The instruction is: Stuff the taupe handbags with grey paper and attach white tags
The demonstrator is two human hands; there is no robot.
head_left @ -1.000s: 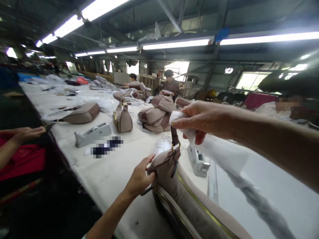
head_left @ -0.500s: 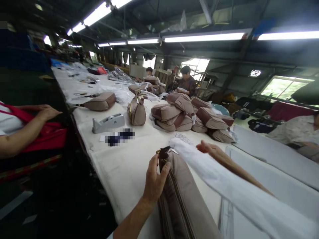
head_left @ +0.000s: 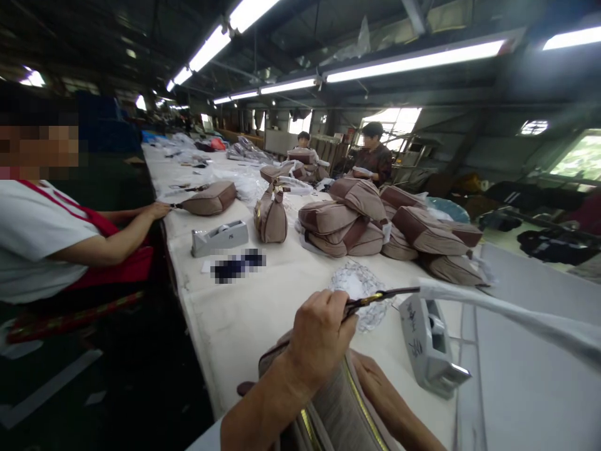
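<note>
A taupe handbag (head_left: 339, 407) with gold zippers stands close in front of me. My left hand (head_left: 323, 332) is closed on the dark brown strap (head_left: 369, 301) with gold hardware, above the bag's top. To the right, the strap runs out into a length wrapped in white material (head_left: 511, 313). My right hand (head_left: 370, 379) lies against the bag's right side, its fingers hidden behind my left hand and the bag. A grey tape dispenser (head_left: 425, 347) stands right of the hands, and a crumpled white-grey bundle (head_left: 359, 282) lies just beyond them.
Several taupe and brown handbags (head_left: 366, 225) are piled across the table (head_left: 235, 332). Another tape dispenser (head_left: 220, 238) and an upright handbag (head_left: 271, 216) stand farther left. A co-worker (head_left: 51, 244) in a red apron sits at the left edge, a hand at another bag (head_left: 211, 199).
My left hand has moved up and right, lifting the strap off the bag. My right hand has come from the right to the bag's side. The co-worker at left has reached to a bag.
</note>
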